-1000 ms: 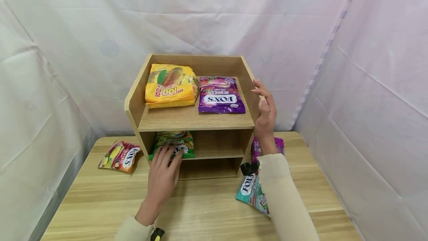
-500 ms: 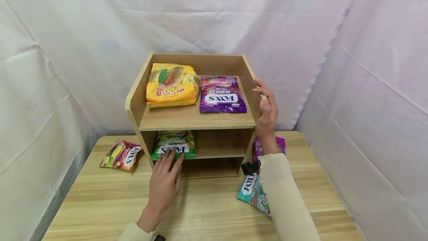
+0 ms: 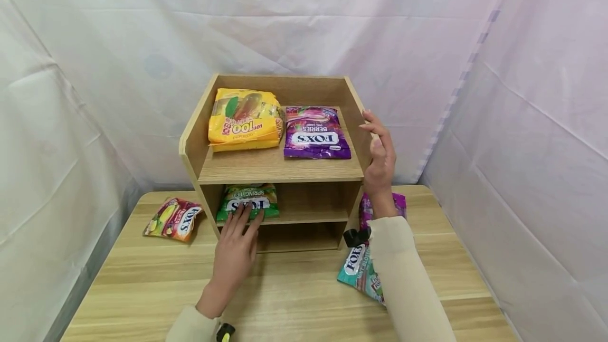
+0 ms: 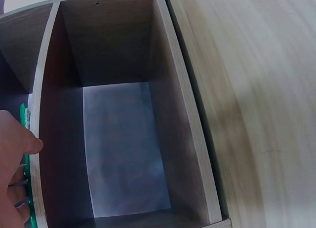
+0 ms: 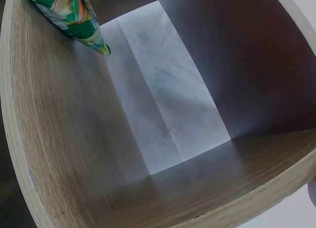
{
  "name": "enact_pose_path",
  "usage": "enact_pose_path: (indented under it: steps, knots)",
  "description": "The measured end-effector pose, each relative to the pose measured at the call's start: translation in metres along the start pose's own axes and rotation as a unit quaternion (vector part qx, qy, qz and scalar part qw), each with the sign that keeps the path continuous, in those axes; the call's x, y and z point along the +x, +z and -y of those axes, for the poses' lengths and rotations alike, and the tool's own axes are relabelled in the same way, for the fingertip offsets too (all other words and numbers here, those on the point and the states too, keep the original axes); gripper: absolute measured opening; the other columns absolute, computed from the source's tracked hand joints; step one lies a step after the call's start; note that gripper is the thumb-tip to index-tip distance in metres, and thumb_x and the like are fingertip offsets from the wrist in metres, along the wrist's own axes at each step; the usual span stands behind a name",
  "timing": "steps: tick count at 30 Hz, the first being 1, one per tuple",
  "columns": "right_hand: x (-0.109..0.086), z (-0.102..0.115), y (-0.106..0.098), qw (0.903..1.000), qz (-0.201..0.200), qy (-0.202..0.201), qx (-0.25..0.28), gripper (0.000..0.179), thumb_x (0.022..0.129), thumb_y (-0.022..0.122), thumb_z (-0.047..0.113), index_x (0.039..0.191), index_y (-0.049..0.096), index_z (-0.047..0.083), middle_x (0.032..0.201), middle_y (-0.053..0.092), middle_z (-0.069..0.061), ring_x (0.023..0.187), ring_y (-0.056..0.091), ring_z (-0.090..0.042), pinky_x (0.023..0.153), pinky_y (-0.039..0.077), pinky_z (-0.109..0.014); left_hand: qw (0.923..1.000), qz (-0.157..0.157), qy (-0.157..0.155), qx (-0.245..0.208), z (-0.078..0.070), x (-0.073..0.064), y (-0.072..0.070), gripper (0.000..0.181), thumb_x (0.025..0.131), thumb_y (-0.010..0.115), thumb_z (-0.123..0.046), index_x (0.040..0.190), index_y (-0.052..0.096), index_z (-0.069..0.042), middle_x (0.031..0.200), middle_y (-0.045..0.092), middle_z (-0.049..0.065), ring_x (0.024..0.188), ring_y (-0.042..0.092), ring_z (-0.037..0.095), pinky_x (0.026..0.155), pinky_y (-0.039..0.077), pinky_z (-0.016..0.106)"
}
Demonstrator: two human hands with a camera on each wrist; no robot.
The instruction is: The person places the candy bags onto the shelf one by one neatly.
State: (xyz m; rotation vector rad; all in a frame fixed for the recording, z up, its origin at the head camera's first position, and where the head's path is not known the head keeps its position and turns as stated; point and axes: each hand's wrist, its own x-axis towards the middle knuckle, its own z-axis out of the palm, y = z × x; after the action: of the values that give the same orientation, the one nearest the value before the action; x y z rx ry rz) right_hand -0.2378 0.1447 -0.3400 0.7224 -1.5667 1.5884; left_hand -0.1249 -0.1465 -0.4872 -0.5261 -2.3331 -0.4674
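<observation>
A green Fox's Spring Tea candy bag (image 3: 252,194) lies in the left part of the middle compartment of a wooden shelf (image 3: 280,173). The fingers of my left hand (image 3: 234,255) reach out fairly straight and touch the bag's front edge. In the left wrist view, the thumb of the left hand (image 4: 15,149) is at the front edge of the board under the bag. My right hand (image 3: 381,162) holds the shelf's right side panel near its upper front, fingertips bent over the edge. In the right wrist view, one corner of the green bag (image 5: 74,16) shows inside the compartment.
On the top shelf lie a yellow candy bag (image 3: 244,123) and a purple Berries bag (image 3: 316,133). A red Fruits bag (image 3: 173,219) is on the table (image 3: 285,300) at left. Right of the shelf are a teal bag (image 3: 361,271) and another purple bag (image 3: 399,205).
The left fingers drew back off the green bag's face to its front edge, and the bag has slid slightly further into the compartment. The right hand stays on the side panel.
</observation>
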Motion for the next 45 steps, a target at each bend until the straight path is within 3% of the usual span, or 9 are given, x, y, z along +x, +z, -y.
enact_pose_path:
  steps: [8,18,45]
  knots:
    - [0.004,0.030,0.008,1.0000,0.001,0.005,-0.002,0.040,0.092,0.031,0.015,0.109,0.049,-0.016,0.135,0.044,-0.031,0.136,0.034,-0.029,0.113,0.020,-0.044,0.9999,0.016,-0.002,0.006,0.006,0.006,0.001,0.047,0.084,0.065,-0.003,0.131,0.059,-0.008,0.139,0.047,0.022,0.129,0.040,0.042,0.101,0.035,0.061]
    - [0.005,0.034,0.007,0.9999,0.007,0.011,0.003,0.039,0.092,0.031,0.015,0.110,0.049,-0.016,0.136,0.043,-0.031,0.137,0.032,-0.028,0.113,0.020,-0.044,0.9995,0.030,-0.002,0.005,0.009,0.011,0.002,0.051,0.082,0.070,-0.002,0.132,0.058,-0.008,0.140,0.045,0.022,0.131,0.038,0.041,0.103,0.033,0.059]
    - [0.004,0.035,0.008,0.9999,0.007,0.014,0.005,0.038,0.091,0.031,0.012,0.109,0.047,-0.018,0.135,0.042,-0.034,0.136,0.034,-0.029,0.112,0.021,-0.044,0.9996,0.025,0.000,0.010,0.013,0.013,0.006,0.053,0.080,0.071,-0.002,0.131,0.059,-0.008,0.139,0.046,0.023,0.130,0.040,0.042,0.104,0.033,0.058]
